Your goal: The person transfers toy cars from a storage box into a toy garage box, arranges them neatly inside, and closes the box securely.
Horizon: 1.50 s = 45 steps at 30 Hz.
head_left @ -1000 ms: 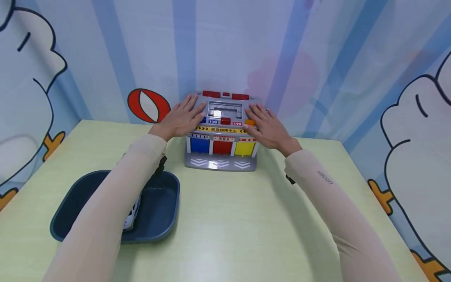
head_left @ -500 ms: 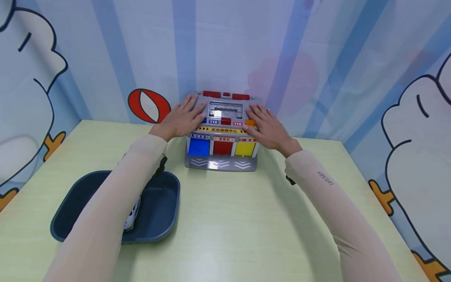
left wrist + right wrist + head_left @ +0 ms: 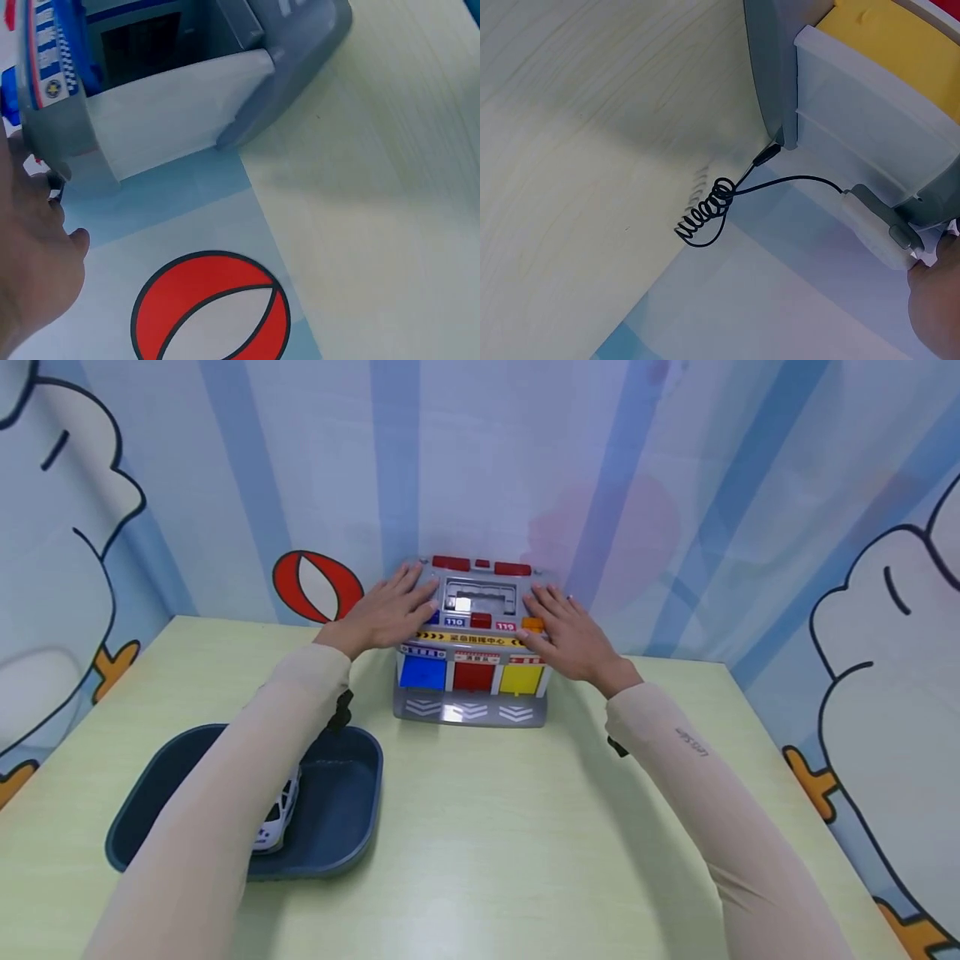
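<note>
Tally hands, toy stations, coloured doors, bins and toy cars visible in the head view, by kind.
Left hand and right hand: 2
Toy station: 1
Blue door, red door, yellow door: 3
Bin: 1
Toy car, partly behind sleeve: 1
Total: 8

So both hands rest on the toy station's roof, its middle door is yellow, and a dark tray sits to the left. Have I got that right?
Not quite: the middle door is red, as the head view shows. The left hand and right hand do rest on the toy station, and the dark tray is to the left.
</note>
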Each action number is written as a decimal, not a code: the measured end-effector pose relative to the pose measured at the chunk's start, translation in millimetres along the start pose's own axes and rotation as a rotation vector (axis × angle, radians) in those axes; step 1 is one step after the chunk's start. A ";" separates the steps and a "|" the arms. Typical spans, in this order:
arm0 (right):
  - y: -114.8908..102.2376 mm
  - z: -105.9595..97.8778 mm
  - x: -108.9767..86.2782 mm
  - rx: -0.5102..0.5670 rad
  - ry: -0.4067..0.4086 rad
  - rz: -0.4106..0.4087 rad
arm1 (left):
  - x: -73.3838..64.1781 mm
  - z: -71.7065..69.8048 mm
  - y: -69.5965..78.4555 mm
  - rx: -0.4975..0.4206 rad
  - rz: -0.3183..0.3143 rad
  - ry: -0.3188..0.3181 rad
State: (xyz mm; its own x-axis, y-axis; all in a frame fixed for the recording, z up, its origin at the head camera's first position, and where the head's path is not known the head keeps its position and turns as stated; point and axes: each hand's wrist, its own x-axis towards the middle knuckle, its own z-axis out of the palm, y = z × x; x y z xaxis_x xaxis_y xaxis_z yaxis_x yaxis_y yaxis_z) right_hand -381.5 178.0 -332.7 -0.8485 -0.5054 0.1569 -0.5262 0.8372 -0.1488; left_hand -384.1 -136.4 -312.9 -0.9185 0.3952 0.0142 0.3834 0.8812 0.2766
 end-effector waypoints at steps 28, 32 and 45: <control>-4.1 0.0 4.0 0.002 0.002 0.003 | -44.9 -5.7 4.8 -0.023 0.063 -0.091; -3.5 -1.6 4.2 -0.004 0.009 0.003 | -50.1 -5.6 7.0 -0.013 0.075 -0.108; -1.0 2.1 4.3 0.010 0.020 0.002 | -80.5 -0.9 7.2 0.044 0.160 -0.123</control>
State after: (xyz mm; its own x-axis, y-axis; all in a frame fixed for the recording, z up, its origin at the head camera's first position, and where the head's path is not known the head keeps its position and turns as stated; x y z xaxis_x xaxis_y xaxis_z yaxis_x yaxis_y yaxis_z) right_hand -384.8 174.5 -334.0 -0.8485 -0.4990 0.1763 -0.5249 0.8361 -0.1594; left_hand -307.4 -162.1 -311.2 -0.8278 0.5574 -0.0636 0.5298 0.8140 0.2381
